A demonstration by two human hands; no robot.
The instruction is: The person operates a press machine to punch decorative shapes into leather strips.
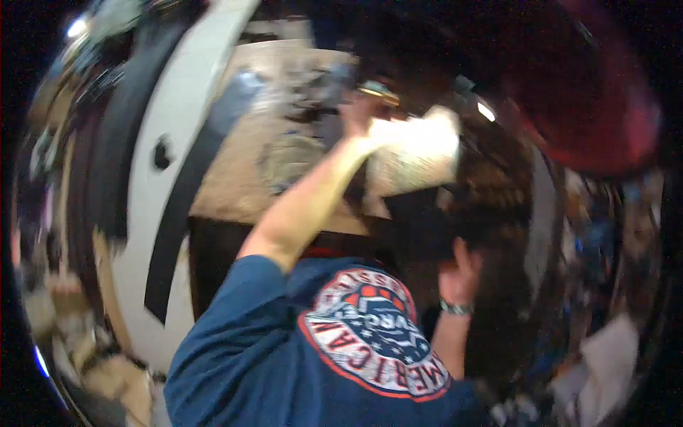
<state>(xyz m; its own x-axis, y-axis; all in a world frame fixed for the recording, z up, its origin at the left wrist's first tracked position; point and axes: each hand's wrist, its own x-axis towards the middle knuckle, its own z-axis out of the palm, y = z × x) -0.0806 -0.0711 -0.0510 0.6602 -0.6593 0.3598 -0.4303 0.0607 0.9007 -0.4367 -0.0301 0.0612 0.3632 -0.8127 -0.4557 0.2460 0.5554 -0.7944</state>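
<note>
My left hand [361, 114] is stretched out over the far side of a brown work surface [228, 186]. Its blurred fingers look closed at a small object with a shiny, yellowish edge [380, 93], whose kind I cannot make out. Just right of that wrist, a pale sheet or panel [416, 167] is glaringly lit. My right hand [461, 274], with a dark band [456, 307] at the wrist, is raised on the right of my body. Its fingers are apart and nothing shows in them.
Blurred dark items [306, 89] and a greyish-green item [293, 158] lie on the work surface. A long white panel [171, 135] with a black strip [186, 188] runs along the left. A large dark red rounded shape [590, 107] fills the upper right. Clutter crowds both sides.
</note>
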